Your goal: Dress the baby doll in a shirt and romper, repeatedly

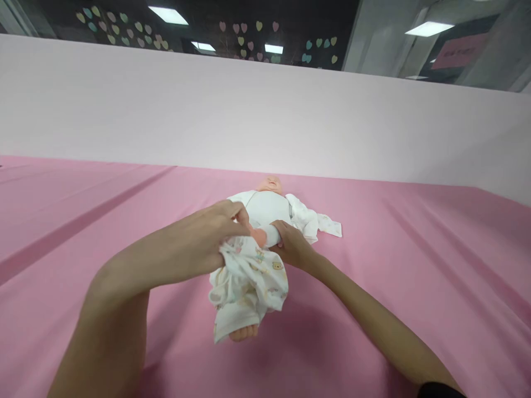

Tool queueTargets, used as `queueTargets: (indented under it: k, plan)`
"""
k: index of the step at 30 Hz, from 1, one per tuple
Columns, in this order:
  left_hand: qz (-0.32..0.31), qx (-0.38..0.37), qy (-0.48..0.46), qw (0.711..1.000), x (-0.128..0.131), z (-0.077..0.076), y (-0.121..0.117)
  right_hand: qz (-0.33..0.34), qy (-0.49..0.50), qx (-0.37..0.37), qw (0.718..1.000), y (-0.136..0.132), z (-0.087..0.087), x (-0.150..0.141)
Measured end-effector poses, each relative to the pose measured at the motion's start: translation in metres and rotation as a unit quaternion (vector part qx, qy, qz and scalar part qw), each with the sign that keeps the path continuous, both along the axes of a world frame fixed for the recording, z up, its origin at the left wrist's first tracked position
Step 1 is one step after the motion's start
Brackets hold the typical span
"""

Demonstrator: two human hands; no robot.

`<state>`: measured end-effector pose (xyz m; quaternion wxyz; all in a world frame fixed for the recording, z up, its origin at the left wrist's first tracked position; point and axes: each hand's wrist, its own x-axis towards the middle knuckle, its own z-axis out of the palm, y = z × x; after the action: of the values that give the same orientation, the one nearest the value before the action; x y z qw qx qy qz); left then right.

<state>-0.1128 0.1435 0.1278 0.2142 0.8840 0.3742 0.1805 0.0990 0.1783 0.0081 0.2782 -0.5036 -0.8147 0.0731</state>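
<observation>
A doll point(269, 209) lies on its back on a pink mat point(352, 320), its head toward a white wall point(265, 110) and its lower end toward you, which seems to put its limbs within easy reach of both your hands. A white shirt point(306, 219) spreads beside it, one sleeve stretched out to the right. Your right hand point(291, 242) is curled nearly closed around the white part of a limb point(272, 236), probably to keep it raised and steady. Your left hand point(228, 229) is pinched closed on the patterned pants point(255, 276), apparently to keep the bunched fabric gathered by that limb; its fingertips meet the limb's skin-coloured part. The pants hang in folds below, and a foot point(244, 333) pokes from the lower hem; which leg it belongs to, you cannot tell.
</observation>
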Motion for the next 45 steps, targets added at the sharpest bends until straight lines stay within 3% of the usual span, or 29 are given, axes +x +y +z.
queueTargets:
  k: [6, 10, 17, 22, 25, 31, 39, 45]
  plan:
    - [-0.048, -0.003, 0.057, 0.997, 0.004, 0.001, 0.01, 0.019, -0.011, -0.005, 1.0, -0.005, 0.004, 0.0]
    - [-0.018, -0.005, 0.065, 0.998, 0.004, 0.004, 0.008, 0.051, -0.024, 0.003, 0.998, -0.005, 0.003, 0.003]
    - [-0.033, -0.064, 0.069, 0.995, 0.008, 0.003, 0.008, 0.193, -0.035, 0.068, 0.978, -0.01, -0.004, -0.006]
    - [-0.041, -0.102, 0.026, 0.994, 0.014, -0.005, 0.018, 0.181, -0.058, 0.083, 0.978, -0.013, -0.011, -0.015]
    - [-0.036, -0.057, 0.038, 0.997, 0.019, -0.01, 0.024, 0.179, -0.031, 0.09, 0.979, -0.011, -0.012, -0.012]
    - [0.018, 0.135, 0.02, 0.991, 0.024, -0.007, 0.011, 0.15, 0.071, 0.053, 0.985, -0.013, -0.004, -0.009]
    - [0.025, 0.189, 0.049, 0.98, 0.028, -0.002, -0.013, 0.142, 0.157, -0.018, 0.977, -0.012, 0.001, -0.009]
    - [-0.056, 0.124, 0.115, 0.984, 0.017, 0.005, -0.013, 0.152, 0.21, -0.072, 0.963, -0.011, -0.004, -0.007]
